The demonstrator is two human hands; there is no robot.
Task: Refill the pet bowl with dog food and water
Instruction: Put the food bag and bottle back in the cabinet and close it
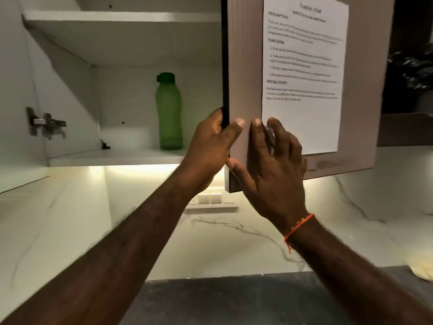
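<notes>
A wall cabinet stands open, its brown door [246,66] swung toward me. My left hand [208,146] grips the door's edge, thumb on the front face. My right hand [276,165] lies on the door's front near the lower corner, fingers around a small handle there and thumb under the bottom edge. A green water bottle [169,111] with a dark green cap stands upright on the lower white shelf [112,158] inside. No pet bowl or dog food shows in this view.
A printed task sheet [304,73] is taped to the door's front. An upper shelf [121,17] spans the cabinet. A metal hinge [45,123] sits on the left wall. Below are a marble backsplash [210,235], a switch plate [210,200] and a dark countertop [234,301].
</notes>
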